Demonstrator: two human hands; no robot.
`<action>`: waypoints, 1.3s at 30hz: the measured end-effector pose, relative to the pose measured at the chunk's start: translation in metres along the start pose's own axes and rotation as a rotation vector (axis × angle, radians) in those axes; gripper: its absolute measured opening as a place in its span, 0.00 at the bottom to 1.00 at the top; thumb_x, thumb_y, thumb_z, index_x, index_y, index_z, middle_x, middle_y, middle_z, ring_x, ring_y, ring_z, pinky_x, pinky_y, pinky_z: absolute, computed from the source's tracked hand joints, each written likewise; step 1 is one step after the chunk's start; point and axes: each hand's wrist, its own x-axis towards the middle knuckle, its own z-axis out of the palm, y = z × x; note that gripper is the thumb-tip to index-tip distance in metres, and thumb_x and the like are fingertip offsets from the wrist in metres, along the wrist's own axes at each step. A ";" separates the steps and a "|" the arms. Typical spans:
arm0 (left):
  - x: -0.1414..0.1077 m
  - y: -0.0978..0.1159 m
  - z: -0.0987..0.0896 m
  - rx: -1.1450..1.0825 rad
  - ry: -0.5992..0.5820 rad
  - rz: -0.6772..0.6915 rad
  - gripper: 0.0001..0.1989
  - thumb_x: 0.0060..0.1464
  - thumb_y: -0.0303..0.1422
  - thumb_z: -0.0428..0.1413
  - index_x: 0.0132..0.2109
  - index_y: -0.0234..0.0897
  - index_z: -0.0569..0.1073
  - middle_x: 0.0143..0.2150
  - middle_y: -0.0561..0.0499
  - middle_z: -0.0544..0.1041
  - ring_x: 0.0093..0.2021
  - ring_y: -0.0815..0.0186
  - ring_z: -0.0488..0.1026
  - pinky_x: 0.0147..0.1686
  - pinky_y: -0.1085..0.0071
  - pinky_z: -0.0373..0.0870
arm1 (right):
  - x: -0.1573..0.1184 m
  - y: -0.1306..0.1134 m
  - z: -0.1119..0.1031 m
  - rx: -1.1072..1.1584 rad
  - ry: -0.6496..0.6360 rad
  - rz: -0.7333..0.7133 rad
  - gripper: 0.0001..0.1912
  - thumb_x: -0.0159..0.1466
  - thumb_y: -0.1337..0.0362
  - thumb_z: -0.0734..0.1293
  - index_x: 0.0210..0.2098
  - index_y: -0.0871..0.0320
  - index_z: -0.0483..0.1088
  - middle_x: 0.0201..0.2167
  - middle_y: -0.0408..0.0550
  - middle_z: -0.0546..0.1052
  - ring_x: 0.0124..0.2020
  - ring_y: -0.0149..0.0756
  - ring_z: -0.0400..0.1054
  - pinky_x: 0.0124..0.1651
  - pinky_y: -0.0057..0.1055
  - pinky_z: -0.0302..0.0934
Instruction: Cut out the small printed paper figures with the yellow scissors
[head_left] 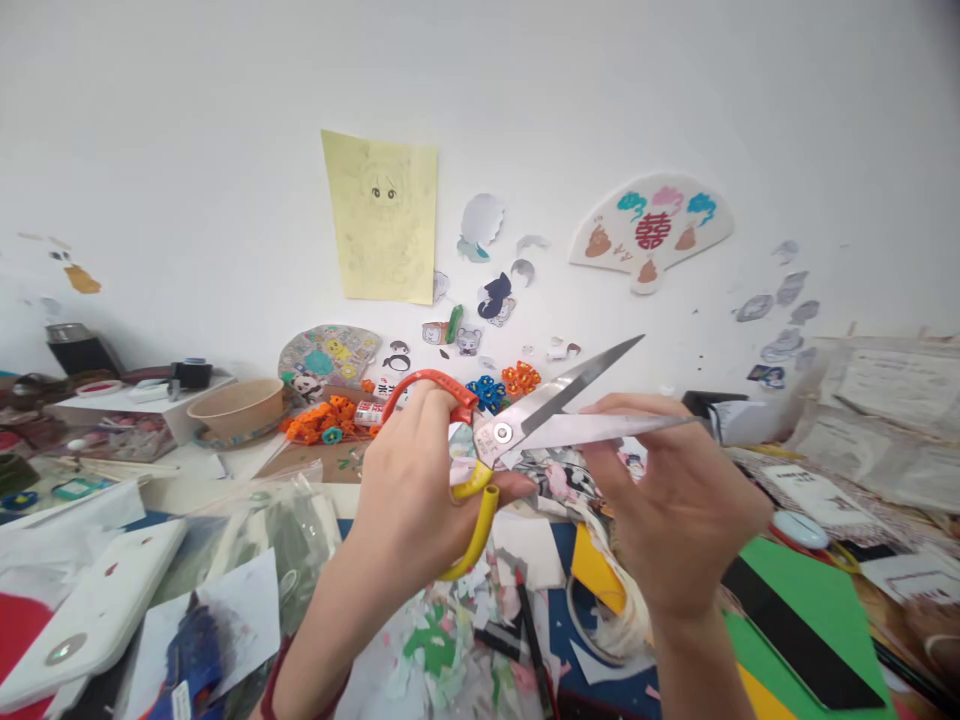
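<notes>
A large pair of scissors (502, 433), one handle loop red and the other yellow, is held up with the blades spread apart and pointing right. My left hand (412, 480) is closed on the handles, with fingers through the red loop and the thumb by the yellow one. Curled around the lower blade is my right hand (675, 510), its fingers above and the thumb below. Whether it also pinches something small behind the blade cannot be seen. Beneath the hands lie paper scraps (435, 640), a dark pen (532, 640) and a roll of tape (592, 620).
A blue glue gun (191, 650) lies on white paper at the front left, beside a white case (97, 620). Green sheets (825, 590) with a black strip (795, 630) are at right. Behind stand a beige bowl (236, 408) and orange flowers (322, 420) near the wall.
</notes>
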 end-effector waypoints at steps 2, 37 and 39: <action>0.000 -0.001 0.001 0.008 -0.017 0.035 0.19 0.53 0.41 0.62 0.43 0.40 0.61 0.40 0.49 0.68 0.35 0.62 0.64 0.34 0.66 0.59 | 0.001 0.002 -0.002 -0.091 0.051 -0.133 0.13 0.59 0.77 0.71 0.35 0.52 0.78 0.33 0.46 0.81 0.36 0.41 0.76 0.36 0.41 0.71; -0.002 0.002 0.001 -0.030 -0.154 0.084 0.18 0.57 0.43 0.59 0.38 0.41 0.58 0.35 0.51 0.68 0.31 0.63 0.61 0.30 0.68 0.56 | -0.005 0.010 -0.017 -0.400 0.035 -0.567 0.17 0.52 0.79 0.75 0.38 0.54 0.79 0.35 0.49 0.80 0.35 0.44 0.77 0.35 0.42 0.73; -0.002 0.002 0.001 -0.028 -0.143 0.081 0.18 0.57 0.43 0.59 0.38 0.41 0.58 0.35 0.52 0.68 0.31 0.63 0.61 0.30 0.68 0.56 | -0.005 0.010 -0.017 -0.406 0.022 -0.565 0.18 0.51 0.79 0.76 0.38 0.56 0.79 0.35 0.50 0.80 0.36 0.45 0.77 0.35 0.43 0.73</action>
